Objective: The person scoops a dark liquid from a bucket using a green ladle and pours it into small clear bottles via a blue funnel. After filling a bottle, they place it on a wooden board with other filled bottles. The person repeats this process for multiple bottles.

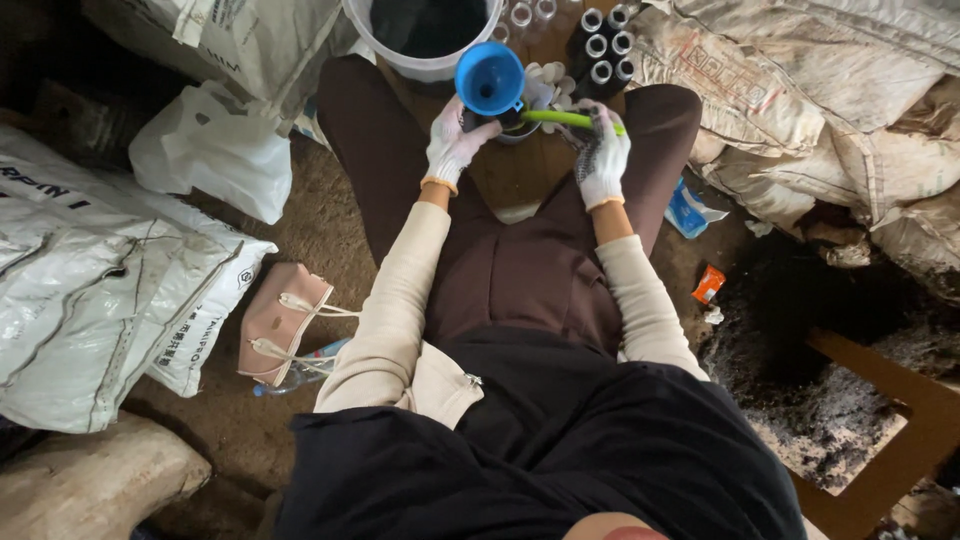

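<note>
Head view: conical blue plastic funnel [489, 78]

Dim, sharp wide-angle view; corners sink into shadow, edges bow outward.

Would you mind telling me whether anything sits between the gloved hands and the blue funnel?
Nothing visible does. The left hand is already up against the blue funnel from below, and the right hand grips a green tool whose tip reaches toward the funnel's base.
</note>
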